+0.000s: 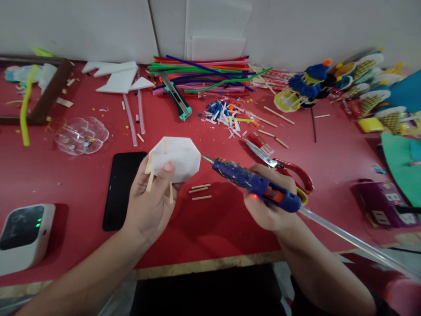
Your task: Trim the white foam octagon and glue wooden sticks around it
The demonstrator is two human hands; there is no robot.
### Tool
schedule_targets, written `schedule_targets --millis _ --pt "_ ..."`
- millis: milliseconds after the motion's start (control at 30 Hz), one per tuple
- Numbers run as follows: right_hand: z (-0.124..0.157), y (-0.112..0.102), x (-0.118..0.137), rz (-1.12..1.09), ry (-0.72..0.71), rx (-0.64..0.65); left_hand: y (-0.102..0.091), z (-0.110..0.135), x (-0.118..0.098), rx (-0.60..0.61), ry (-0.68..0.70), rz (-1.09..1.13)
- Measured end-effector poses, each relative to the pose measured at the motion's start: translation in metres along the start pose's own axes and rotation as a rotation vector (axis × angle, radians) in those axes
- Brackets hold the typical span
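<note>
My left hand (151,204) grips a white octagonal foam board (184,156), thumb pressed on its face. Several short wooden sticks (150,181) stand or stick out along the board's left and lower side. In my right hand (269,206) is a blue glue gun (256,182), its metal nozzle pointing left at the board's right edge; whether it touches cannot be told. A long clear glue stick (348,243) runs out of the gun's back, and a small red light glows on it. Between my hands, short loose sticks (200,190) lie on the red table.
A black phone (115,193) lies under my left hand, and scissors (289,169) lie behind my right. Farther back are a box cutter (177,98), coloured pipe cleaners (204,72), foam scraps (118,79) and a clear flower-shaped tray (82,136). A white device (26,237) stands at left.
</note>
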State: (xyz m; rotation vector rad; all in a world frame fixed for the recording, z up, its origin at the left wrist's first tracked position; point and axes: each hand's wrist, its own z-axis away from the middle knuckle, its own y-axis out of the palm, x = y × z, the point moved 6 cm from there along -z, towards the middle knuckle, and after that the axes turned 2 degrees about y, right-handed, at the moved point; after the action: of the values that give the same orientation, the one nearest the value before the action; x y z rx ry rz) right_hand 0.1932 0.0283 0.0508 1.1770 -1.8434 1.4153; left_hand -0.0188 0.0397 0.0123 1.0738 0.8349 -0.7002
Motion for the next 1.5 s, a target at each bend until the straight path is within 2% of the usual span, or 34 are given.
schedule_targets --millis 467,700,933,1200,1500 --pt "0.001 0.001 -0.004 0.012 0.028 -0.003 0.001 0.000 0.000 0.020 0.010 -0.002" --pt "0.001 0.001 -0.003 0.031 -0.002 0.002 0.002 -0.001 0.001 0.042 0.020 0.015" --pt "0.002 0.002 -0.006 0.031 0.023 0.000 0.003 0.001 0.001 0.029 0.019 0.082" --pt "-0.001 0.003 -0.012 0.222 0.096 -0.051 0.003 0.000 -0.002 0.078 -0.011 0.100" --pt "0.001 0.001 0.003 0.100 -0.097 -0.003 -0.002 -0.004 0.003 0.007 -0.068 0.163"
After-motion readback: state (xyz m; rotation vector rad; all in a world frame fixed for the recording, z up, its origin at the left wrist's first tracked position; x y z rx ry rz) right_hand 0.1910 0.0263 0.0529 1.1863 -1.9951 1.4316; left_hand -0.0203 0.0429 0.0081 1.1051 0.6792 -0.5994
